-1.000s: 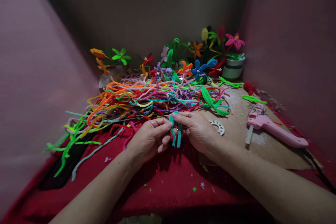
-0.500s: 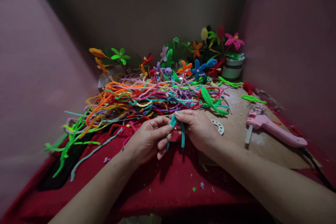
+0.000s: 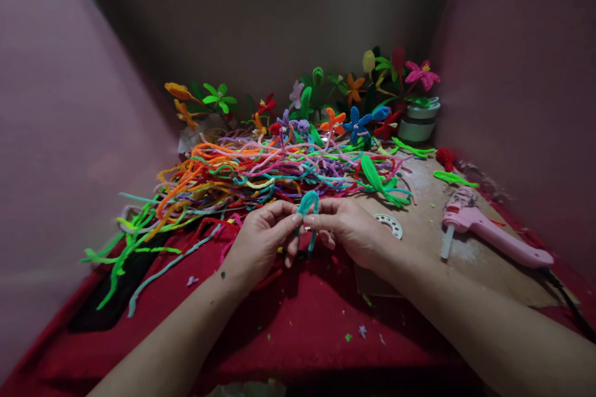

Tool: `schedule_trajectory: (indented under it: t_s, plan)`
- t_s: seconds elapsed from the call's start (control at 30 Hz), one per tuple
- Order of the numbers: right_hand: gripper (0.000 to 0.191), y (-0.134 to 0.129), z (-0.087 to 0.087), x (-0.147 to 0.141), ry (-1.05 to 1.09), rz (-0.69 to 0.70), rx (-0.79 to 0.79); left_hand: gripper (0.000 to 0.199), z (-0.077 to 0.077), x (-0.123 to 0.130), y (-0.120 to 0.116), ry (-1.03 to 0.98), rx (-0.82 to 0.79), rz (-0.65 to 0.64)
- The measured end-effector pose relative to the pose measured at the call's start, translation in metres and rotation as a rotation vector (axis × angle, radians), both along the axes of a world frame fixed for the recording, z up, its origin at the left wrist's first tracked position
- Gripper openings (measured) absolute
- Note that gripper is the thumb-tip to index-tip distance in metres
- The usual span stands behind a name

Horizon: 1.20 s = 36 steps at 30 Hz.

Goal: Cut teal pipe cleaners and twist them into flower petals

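One teal loop (image 3: 305, 203) between left grip (image 3: 263, 239), right grip (image 3: 356, 231).

Forearms (image 3: 184, 322) angled inward, left grip (image 3: 262, 239) pinched, right grip (image 3: 352, 231) pinched

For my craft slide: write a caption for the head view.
Left hand and right hand hold a bent teal strand before a colorful pile.

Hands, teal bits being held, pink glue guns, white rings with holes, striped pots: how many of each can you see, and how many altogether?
Left hand and right hand: 2
Held teal piece: 1
Pink glue gun: 1
White ring: 1
Striped pot: 1
Total: 6
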State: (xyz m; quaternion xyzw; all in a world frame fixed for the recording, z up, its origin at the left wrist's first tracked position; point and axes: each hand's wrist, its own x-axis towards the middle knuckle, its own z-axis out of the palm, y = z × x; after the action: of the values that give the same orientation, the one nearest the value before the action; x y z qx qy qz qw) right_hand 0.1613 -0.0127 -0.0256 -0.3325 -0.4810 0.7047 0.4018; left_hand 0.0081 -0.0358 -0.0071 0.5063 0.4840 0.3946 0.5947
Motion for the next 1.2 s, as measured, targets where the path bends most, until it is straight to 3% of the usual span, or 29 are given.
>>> schedule_trajectory:
  t_s: [0.13, 0.3, 0.43, 0.57, 0.73, 0.9, 1.03, 1.2]
  plan:
    - [0.021, -0.003, 0.003, 0.0, -0.118, 0.051, -0.027, 0.023, 0.003, -0.005, 0.001, 0.06, 0.056, 0.063]
    - [0.018, -0.004, 0.005, -0.002, 0.108, 0.005, -0.085, 0.017, 0.005, -0.005, 0.0, 0.185, 0.139, 0.112]
    - [0.017, -0.004, 0.005, -0.002, 0.213, -0.119, -0.006, 0.016, 0.006, 0.001, -0.004, 0.242, 0.156, 0.122]
    - [0.013, -0.004, 0.004, -0.003, 0.154, -0.212, 0.07, 0.016, 0.005, 0.005, -0.008, 0.248, 0.176, 0.105]
    - [0.013, -0.007, 0.007, -0.004, 0.065, -0.222, 0.091, 0.014, 0.001, 0.005, -0.009, 0.222, 0.213, 0.051]
    - [0.008, -0.012, 0.008, -0.005, -0.125, -0.247, 0.225, 0.014, 0.0, 0.005, -0.01, 0.184, 0.193, 0.044]
    - [0.009, -0.01, 0.005, -0.004, -0.215, -0.217, 0.238, 0.016, 0.003, 0.006, -0.009, 0.116, 0.128, 0.049]
    - [0.013, -0.007, 0.009, -0.001, -0.164, -0.107, 0.162, 0.015, 0.005, 0.007, -0.008, 0.086, 0.084, 0.064]
